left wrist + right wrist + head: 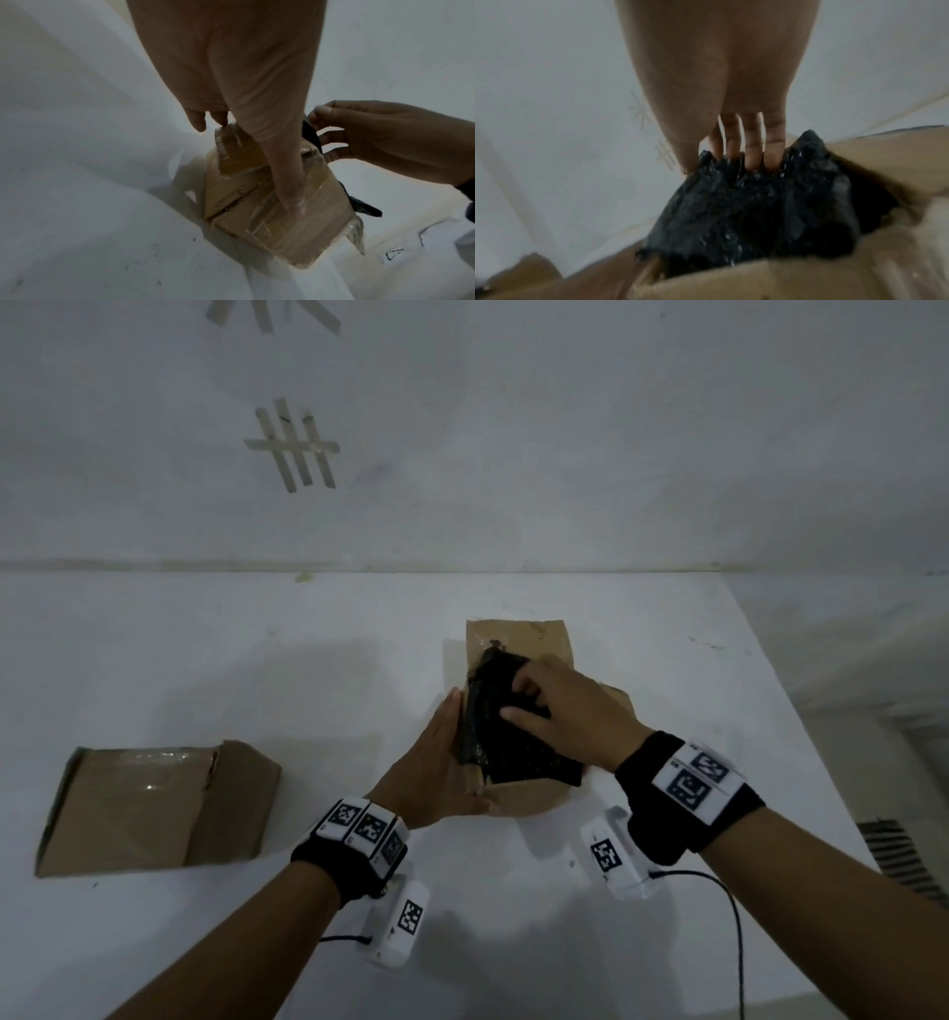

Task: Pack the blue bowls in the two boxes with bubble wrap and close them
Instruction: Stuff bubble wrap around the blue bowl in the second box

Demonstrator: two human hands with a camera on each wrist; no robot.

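Open box: the cardboard box [518, 649] stands near the middle of the table [205, 660], toward its right edge, flaps up, with a dark bubble-wrap bundle [508, 737] in its mouth.
Key relation: the bundle lies directly under the right hand [565, 711], sticking up above the box rim; its long axis runs from the near rim toward the far flap. Judged from this, the push called for is straight down into the box.
Right hand: fingers [752, 146] curled into the top of the wrap, gripping it.
Left hand: the left hand [436, 757] lies flat, fingers straight, against the box's left wall, steadying it and holding nothing.
Nearer hand: the right, already on the bundle; the left is beside it, with the wall between.
Blue bowl: not visible; presumably inside the wrap, cannot confirm.
Second box: the closed box [154, 809] sits near the table's left edge, well apart.
View differences: the left wrist view alone shows the taped outer wall [270, 203]; the right wrist view alone shows the fingers sunk in the wrap.
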